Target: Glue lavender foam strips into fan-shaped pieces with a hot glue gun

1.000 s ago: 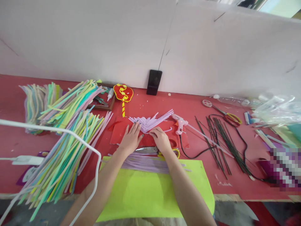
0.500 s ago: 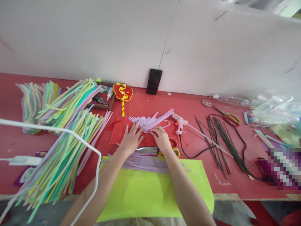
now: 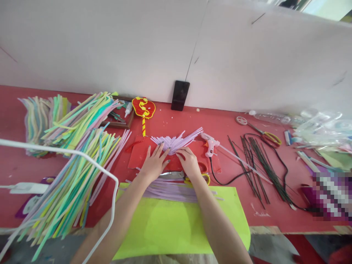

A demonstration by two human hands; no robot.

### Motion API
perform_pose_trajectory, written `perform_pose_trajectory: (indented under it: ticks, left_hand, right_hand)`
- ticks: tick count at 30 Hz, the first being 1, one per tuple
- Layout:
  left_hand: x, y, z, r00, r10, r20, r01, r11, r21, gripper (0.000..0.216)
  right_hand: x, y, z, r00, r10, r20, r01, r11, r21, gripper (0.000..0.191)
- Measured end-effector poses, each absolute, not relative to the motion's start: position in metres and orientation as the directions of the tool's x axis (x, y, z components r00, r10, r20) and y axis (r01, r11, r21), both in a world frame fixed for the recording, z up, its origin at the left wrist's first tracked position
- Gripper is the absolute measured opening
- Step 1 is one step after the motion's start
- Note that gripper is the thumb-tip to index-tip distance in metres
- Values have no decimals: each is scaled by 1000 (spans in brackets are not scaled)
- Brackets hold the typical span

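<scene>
My left hand (image 3: 154, 162) lies flat with fingers spread on a fan of pale purple strips (image 3: 178, 140) laid in a V on a red foam sheet (image 3: 139, 152). My right hand (image 3: 188, 161) rests beside it, fingers curled down and pressed on the lower point of the purple fan. Under my wrists lie scissors with yellow handles (image 3: 192, 177) and a loose bundle of purple strips (image 3: 167, 189) on a lime green foam sheet (image 3: 176, 223).
A pink glue gun (image 3: 210, 143) with a black cord lies right of the red sheet, then dark green wires (image 3: 261, 165) and other scissors (image 3: 265, 135). Heaps of coloured foam strips (image 3: 74, 161) fill the left. A red-yellow ornament (image 3: 143, 109), a black phone (image 3: 180, 96) and a white cable (image 3: 82, 157) are near.
The curled purple strip end that lay right of my right hand is gone from view. My right hand has shifted slightly; my left hand stays flat on the fan.
</scene>
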State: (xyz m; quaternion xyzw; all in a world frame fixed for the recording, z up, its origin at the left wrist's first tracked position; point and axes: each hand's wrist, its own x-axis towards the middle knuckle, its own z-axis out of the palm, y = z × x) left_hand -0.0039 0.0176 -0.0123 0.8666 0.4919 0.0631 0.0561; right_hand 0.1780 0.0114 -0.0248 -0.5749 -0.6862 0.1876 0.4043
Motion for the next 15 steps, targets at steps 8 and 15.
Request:
perform_pose_trajectory:
  ticks: [8,15]
  left_hand:
    - [-6,18,-11,516,856,33,842,-513,165,50]
    - [-6,22,-8,485,874,21,847,-476,235,51]
  right_hand:
    - [175,7,-16,-132,922,364,742,336,-581,31]
    - [173,7,-18,-179,921,345,805,339,-488,32]
